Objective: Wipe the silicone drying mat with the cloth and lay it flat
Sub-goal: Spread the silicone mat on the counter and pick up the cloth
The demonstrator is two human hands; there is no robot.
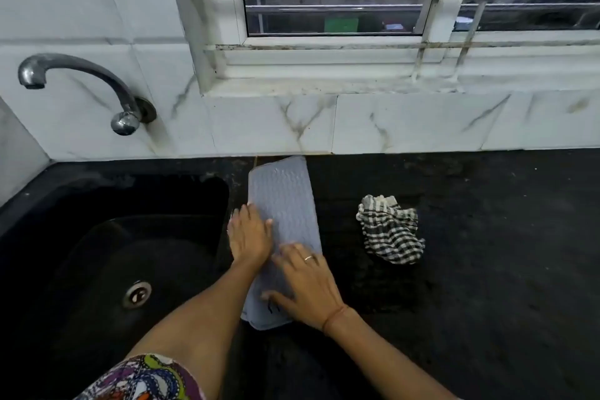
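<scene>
Both hands, left hand (250, 234) and right hand (308, 286), press flat with fingers spread on the folded grey mat (282, 204) by the worktop's sink edge; checked cloth (389, 230) lies apart.

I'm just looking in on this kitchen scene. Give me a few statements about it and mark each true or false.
1. Both hands rest on the grey mat. True: left hand, right hand.
2. The checked cloth is held in the right hand. False: it lies crumpled on the counter, right of the mat.
3. The mat lies fully spread out. False: it looks folded into a narrow strip.
4. The sink is left of the mat. True.
5. Water runs from the tap. False: no water shows.
</scene>
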